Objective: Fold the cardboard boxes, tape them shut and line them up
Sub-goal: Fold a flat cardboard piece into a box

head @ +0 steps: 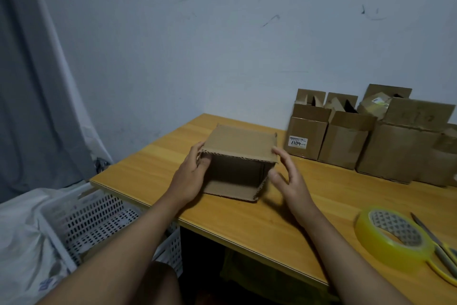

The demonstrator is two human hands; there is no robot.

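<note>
Scuffed pale walls meet in a corner behind our wooden table [153, 163], with a grey curtain [32, 82] hanging at nine o'clock. At the centre of the table sits the cardboard box [238, 156] we are shaping, lying on its side with its open mouth facing us and the corrugated edges showing. Our left hand [190, 176] presses against the box's left wall, thumb over the top edge. Our right hand [288, 176] is spread open just beside the right wall; whether the fingertips touch the cardboard we cannot tell.

At two o'clock a row of finished boxes [371, 141] stands against the wall, flaps up. The leftmost carries a white label [298, 142], seen upside down, which seems to read "4017". At four o'clock a roll of yellowish tape [393, 238] lies flat, with scissors [442, 250] beside it. Below the table edge at seven o'clock is a white perforated basket [99, 218].
</note>
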